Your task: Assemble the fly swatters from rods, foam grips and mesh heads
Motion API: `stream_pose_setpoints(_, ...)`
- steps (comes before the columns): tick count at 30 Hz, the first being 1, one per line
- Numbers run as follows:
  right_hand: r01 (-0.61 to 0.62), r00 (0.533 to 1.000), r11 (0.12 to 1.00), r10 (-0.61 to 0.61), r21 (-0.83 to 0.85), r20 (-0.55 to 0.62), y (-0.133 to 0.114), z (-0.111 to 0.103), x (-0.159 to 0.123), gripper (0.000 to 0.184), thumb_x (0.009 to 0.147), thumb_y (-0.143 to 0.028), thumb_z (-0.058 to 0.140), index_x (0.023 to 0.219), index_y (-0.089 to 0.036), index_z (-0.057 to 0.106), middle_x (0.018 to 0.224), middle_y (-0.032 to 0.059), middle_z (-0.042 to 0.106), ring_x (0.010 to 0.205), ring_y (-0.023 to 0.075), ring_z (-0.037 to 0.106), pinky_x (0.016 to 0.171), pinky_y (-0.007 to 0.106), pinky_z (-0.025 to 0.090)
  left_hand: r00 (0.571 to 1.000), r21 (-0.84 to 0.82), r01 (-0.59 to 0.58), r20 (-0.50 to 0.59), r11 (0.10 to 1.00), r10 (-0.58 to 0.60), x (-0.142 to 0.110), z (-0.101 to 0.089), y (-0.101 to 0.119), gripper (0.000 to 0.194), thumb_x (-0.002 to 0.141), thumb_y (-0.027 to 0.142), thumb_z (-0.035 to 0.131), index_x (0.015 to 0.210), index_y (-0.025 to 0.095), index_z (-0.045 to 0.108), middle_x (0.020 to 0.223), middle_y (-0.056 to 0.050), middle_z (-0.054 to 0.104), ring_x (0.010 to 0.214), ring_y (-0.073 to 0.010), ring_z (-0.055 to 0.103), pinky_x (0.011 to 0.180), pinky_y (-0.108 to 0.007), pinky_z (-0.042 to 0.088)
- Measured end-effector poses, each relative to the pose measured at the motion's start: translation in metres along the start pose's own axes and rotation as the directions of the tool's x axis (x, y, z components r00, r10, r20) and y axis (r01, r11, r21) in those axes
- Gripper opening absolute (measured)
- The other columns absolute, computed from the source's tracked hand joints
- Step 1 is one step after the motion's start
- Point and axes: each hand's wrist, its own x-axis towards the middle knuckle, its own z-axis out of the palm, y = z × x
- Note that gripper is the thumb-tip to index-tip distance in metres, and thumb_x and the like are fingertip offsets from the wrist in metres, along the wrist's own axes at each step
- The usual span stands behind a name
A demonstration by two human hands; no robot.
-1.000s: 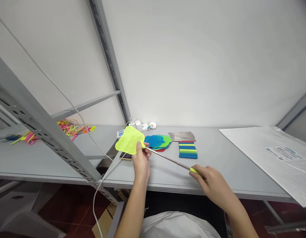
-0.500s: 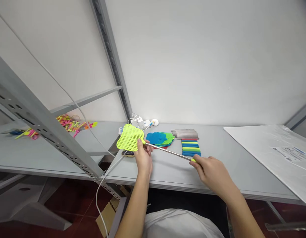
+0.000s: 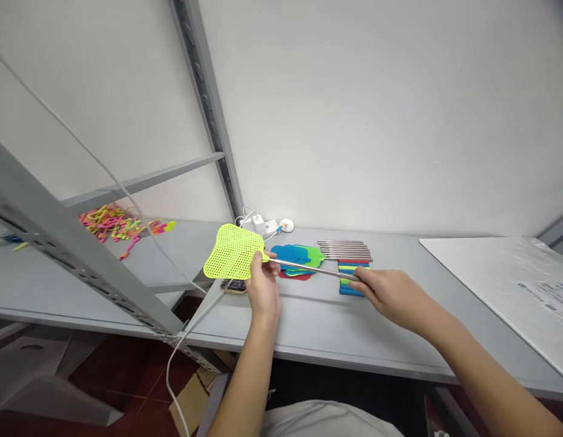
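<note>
A fly swatter (image 3: 234,254) with a yellow perforated head and a metal rod is held above the table. My left hand (image 3: 264,285) grips it where the head meets the rod. At the rod's other end, my right hand (image 3: 385,295) is closed around it, and the yellow grip is hidden in the fingers. Behind the rod lies a pile of blue, green and red swatter heads (image 3: 291,254). Several metal rods (image 3: 345,249) lie side by side to its right. Below them is a row of coloured grips (image 3: 353,267), partly covered by my right hand.
White chargers and a power strip (image 3: 259,226) stand against the wall. A dark keypad-like object (image 3: 235,286) lies under the swatter head. Metal shelf posts (image 3: 94,267) and a white cable (image 3: 190,328) are at left, with bright plastic pieces (image 3: 112,223) beyond. A white wrapped board (image 3: 504,279) lies at right.
My right hand has shifted slightly up and right along the rod's end, covering the yellow grip. The rod is now closer to level. The whole view has turned a little.
</note>
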Motion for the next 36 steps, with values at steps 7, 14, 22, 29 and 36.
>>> stream_pose_setpoints(7, -0.08, 0.977, 0.995, 0.066, 0.064, 0.201, 0.001, 0.007, 0.001, 0.029, 0.102, -0.043, 0.033, 0.083, -0.026, 0.046, 0.062, -0.0021, 0.061, 0.048, 0.0185, 0.054, 0.046, 0.029, 0.018, 0.986, 0.013, 0.163, 0.037, 0.987, -0.163, 0.026, 0.028, -0.017, 0.045, 0.094, 0.052, 0.05, 0.105, 0.013, 0.069, 0.102, -0.011, 0.07, 0.074, -0.0157, 0.066, 0.075, -0.032, 0.051)
stream_pose_setpoints(14, -0.053, 0.967, 0.998, 0.047, 0.018, 0.252, 0.02, 0.026, -0.001, 0.026, 0.104, -0.042, 0.027, 0.086, -0.027, 0.039, 0.064, -0.0038, 0.061, 0.05, 0.0213, 0.059, 0.047, 0.03, 0.02, 0.971, 0.129, 0.215, 0.073, 0.968, -0.226, 0.041, 0.03, -0.017, 0.052, 0.098, 0.054, 0.035, 0.105, 0.012, 0.065, 0.088, -0.01, 0.073, 0.067, -0.0194, 0.069, 0.077, -0.034, 0.051)
stream_pose_setpoints(22, -0.121, 0.956, 0.989, 0.094, 0.08, 0.279, 0.026, 0.029, 0.011, 0.03, 0.104, -0.04, 0.02, 0.081, -0.026, 0.033, 0.056, -0.0038, 0.052, 0.044, 0.0183, 0.045, 0.048, 0.03, 0.018, 0.992, 0.224, 0.087, 0.071, 0.971, -0.105, 0.059, 0.041, -0.03, 0.045, 0.098, 0.043, 0.033, 0.062, 0.021, 0.046, 0.054, 0.001, 0.054, 0.052, -0.0143, 0.055, 0.057, -0.026, 0.045)
stream_pose_setpoints(29, -0.421, 0.842, 0.745, 0.108, 0.517, 0.529, 0.018, 0.014, 0.025, 0.041, 0.101, -0.053, 0.024, 0.08, -0.024, 0.044, 0.074, 0.0001, 0.053, 0.066, 0.0166, 0.047, 0.059, 0.028, 0.034, 0.975, 0.279, 0.1, 0.165, 0.955, -0.15, 0.03, 0.049, -0.054, 0.048, 0.098, 0.046, 0.033, 0.058, 0.022, 0.045, 0.054, -0.001, 0.059, 0.055, -0.0161, 0.057, 0.062, -0.029, 0.046)
stream_pose_setpoints(36, -0.533, 0.766, 0.557, -0.002, 0.637, 0.643, 0.016, -0.005, 0.051, 0.046, 0.098, -0.06, 0.032, 0.081, -0.021, 0.048, 0.07, -0.0037, 0.042, 0.063, 0.0124, 0.037, 0.061, 0.026, 0.034, 0.889, 0.334, 0.154, 0.364, 0.93, -0.278, -0.008, 0.061, -0.071, 0.054, 0.102, 0.047, 0.024, 0.069, 0.02, 0.057, 0.087, -0.008, 0.074, 0.084, -0.0217, 0.065, 0.086, -0.037, 0.045)
